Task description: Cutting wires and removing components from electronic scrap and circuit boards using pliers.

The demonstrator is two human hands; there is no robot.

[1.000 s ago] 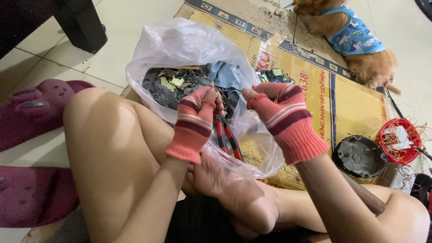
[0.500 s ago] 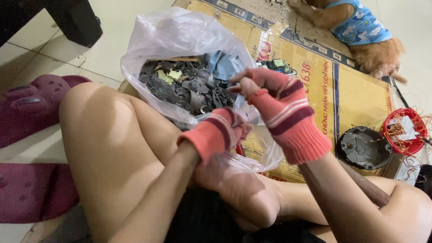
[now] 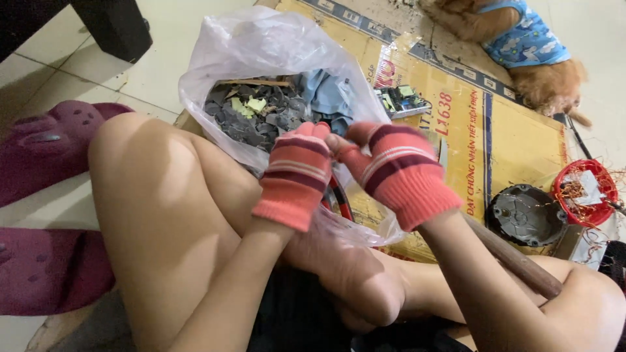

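Observation:
My left hand (image 3: 297, 173) and my right hand (image 3: 399, 173) both wear red and pink striped fingerless gloves. Their fingertips meet above the near rim of a clear plastic bag (image 3: 261, 39) full of dark grey scrap pieces (image 3: 251, 117), with a blue cloth at its far side. Both hands have curled fingers, and whatever sits between the fingertips is hidden. Just below the hands, a bundle of red and black wires (image 3: 336, 195) lies against the bag. My bare knees frame the hands.
The bag rests on yellow cardboard (image 3: 502, 137). A grey metal housing (image 3: 525, 215) and a red round tub with copper wire (image 3: 583, 192) sit at the right. A wooden handle (image 3: 515, 257) crosses my right leg. A dog in a blue shirt (image 3: 515, 42) lies beyond. Maroon slippers (image 3: 45, 150) are at left.
My left hand dropped low toward my knee, then rose again to meet the right hand. The view shifted slightly, so the bag sits further left.

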